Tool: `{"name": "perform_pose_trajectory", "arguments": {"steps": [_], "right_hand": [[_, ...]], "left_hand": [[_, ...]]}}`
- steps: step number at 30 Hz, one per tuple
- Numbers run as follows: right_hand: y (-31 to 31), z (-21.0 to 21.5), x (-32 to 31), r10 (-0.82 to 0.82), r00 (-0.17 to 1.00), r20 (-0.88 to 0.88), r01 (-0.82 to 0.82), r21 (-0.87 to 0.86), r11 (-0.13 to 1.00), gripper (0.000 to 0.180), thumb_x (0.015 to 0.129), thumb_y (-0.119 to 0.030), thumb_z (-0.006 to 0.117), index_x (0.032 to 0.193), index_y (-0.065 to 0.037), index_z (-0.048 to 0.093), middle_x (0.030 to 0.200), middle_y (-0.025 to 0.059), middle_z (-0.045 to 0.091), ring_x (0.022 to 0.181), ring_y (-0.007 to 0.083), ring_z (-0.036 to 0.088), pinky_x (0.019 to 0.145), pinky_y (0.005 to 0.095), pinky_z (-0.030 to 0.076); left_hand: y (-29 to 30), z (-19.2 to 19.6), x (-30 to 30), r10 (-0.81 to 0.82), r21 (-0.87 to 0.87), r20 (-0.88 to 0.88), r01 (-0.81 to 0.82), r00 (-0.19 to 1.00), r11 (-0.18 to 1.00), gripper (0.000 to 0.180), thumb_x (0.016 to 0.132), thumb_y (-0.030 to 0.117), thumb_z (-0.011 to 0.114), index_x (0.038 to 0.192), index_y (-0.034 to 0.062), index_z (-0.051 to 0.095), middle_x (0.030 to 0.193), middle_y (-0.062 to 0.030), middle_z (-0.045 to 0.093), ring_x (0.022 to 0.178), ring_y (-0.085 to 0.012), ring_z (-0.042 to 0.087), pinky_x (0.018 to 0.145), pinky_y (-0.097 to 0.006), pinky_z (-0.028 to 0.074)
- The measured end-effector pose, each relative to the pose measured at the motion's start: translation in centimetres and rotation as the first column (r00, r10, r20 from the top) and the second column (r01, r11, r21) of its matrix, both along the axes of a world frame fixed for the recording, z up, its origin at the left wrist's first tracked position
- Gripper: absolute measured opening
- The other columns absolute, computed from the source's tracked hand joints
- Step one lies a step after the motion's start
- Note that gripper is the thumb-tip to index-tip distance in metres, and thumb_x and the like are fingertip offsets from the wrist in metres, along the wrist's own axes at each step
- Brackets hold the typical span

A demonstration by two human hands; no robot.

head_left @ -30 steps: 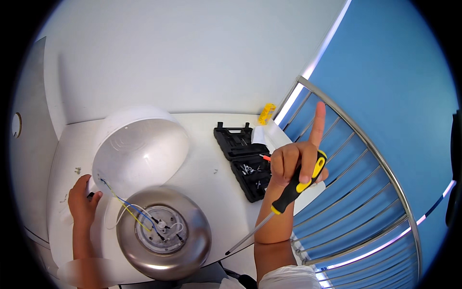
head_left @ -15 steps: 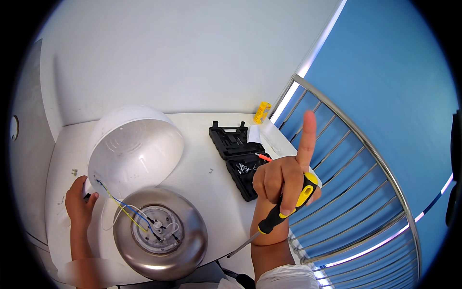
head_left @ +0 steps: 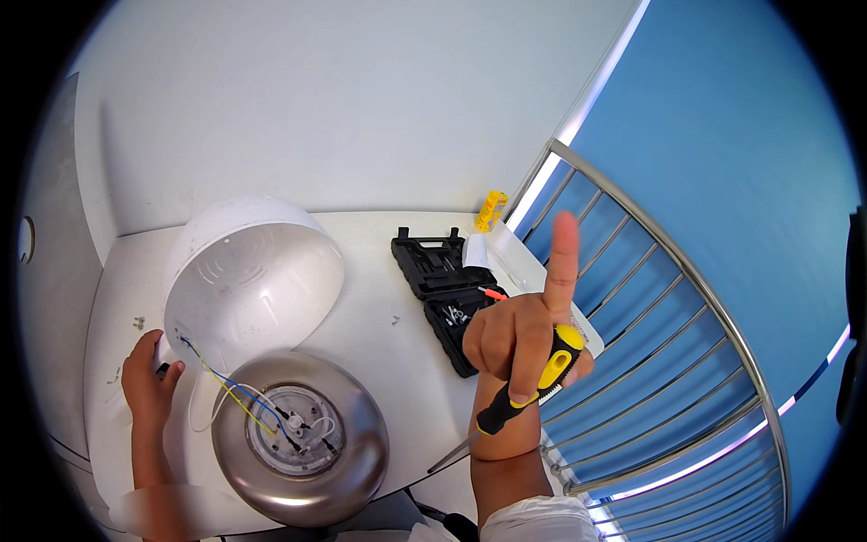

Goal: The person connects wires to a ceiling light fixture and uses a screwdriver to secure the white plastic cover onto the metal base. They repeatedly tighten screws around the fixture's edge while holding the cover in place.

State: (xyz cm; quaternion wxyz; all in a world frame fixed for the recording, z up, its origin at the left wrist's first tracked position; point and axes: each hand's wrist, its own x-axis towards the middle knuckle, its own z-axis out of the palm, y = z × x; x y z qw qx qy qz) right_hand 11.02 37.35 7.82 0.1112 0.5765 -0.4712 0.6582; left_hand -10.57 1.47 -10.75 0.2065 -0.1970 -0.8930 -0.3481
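Right hand (head_left: 517,345): curled round the handle of a black-and-yellow screwdriver (head_left: 499,416); index finger raised straight up, clear of the tool.
Screwdriver shank: slants down to lower left, tip near the table edge and apart from the metal housing.
Left hand (head_left: 152,384): thumb apart from the fingers, set beside the rim of the white bowl (head_left: 271,285); something small and dark shows at the thumb. Whether it is gripped: cannot tell.
Metal housing (head_left: 363,443): on the white table (head_left: 379,384), near edge, round inner plate facing up.
Wires (head_left: 218,372): blue and yellow, running from bowl to inner plate.
Step in hand: judged a pause at the wired fixture, driver not engaged.
Next move: driver use would likely call for folding the index finger back and bringing the tip over.
Tool case (head_left: 411,271): black, unfolded, beyond the housing, loose small parts inside.
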Motion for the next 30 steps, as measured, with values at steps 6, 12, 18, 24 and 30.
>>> {"name": "perform_pose_trajectory", "arguments": {"steps": [6, 12, 18, 24, 30], "right_hand": [[0.0, -0.5, -0.4, -0.035, 0.999, 0.017, 0.035, 0.019, 0.999, 0.121, 0.068, -0.022, 0.062, 0.147, -0.012, -0.03, 0.065, 0.0149, 0.065, 0.042, 0.0169, 0.045, 0.042, 0.0271, 0.034], [0.1, -0.5, -0.4, -0.057, 0.998, 0.032, 0.055, 0.07, 0.996, 0.12, 0.068, -0.022, 0.062, 0.147, -0.01, -0.028, 0.065, 0.0144, 0.065, 0.041, 0.0163, 0.045, 0.042, 0.0272, 0.034], [0.2, -0.8, -0.7, -0.061, 0.998, 0.026, 0.058, 0.086, 0.995, 0.12, 0.071, -0.023, 0.063, 0.147, -0.007, -0.028, 0.064, 0.0138, 0.065, 0.041, 0.0158, 0.046, 0.041, 0.0273, 0.034], [0.5, -1.0, -1.0, -0.14, 0.987, 0.072, 0.132, 0.11, 0.985, 0.118, 0.074, -0.024, 0.063, 0.146, -0.002, -0.026, 0.064, 0.0137, 0.064, 0.043, 0.0161, 0.051, 0.043, 0.0274, 0.035], [0.6, -1.2, -1.3, -0.184, 0.98, 0.082, 0.169, 0.16, 0.972, 0.118, 0.073, -0.026, 0.065, 0.147, 0.003, -0.022, 0.065, 0.0146, 0.064, 0.045, 0.0166, 0.054, 0.045, 0.0265, 0.036]], "left_hand": [[0.0, 0.1, 0.0, -0.007, -0.005, 0.005, 0.007, 1.0, 1.0, 0.057, 0.067, 0.006, 0.081, 0.119, 0.0083, 0.059, 0.11, -0.0112, 0.066, 0.096, -0.0337, 0.06, 0.085, -0.04, 0.047], [0.2, 0.6, 0.3, -0.022, -0.011, -0.016, 0.021, 1.0, 1.0, 0.055, 0.067, 0.001, 0.078, 0.119, 0.0046, 0.058, 0.106, -0.0139, 0.067, 0.093, -0.0327, 0.063, 0.083, -0.038, 0.048], [0.1, 0.6, 0.1, -0.038, 0.018, 0.023, 0.038, 0.999, 0.999, 0.055, 0.067, 0.005, 0.08, 0.117, 0.0069, 0.059, 0.107, -0.0126, 0.066, 0.094, -0.0348, 0.06, 0.083, -0.04, 0.047], [0.2, 0.7, 0.2, -0.024, 0.004, 0.016, 0.024, 1.0, 1.0, 0.055, 0.066, 0.004, 0.08, 0.117, 0.0065, 0.059, 0.107, -0.0131, 0.066, 0.093, -0.0355, 0.061, 0.083, -0.04, 0.048], [0.2, 0.5, 0.1, -0.035, 0.001, -0.007, 0.035, 0.999, 0.999, 0.055, 0.067, 0.005, 0.08, 0.117, 0.0066, 0.059, 0.107, -0.0133, 0.067, 0.094, -0.0353, 0.061, 0.084, -0.04, 0.048]]}}
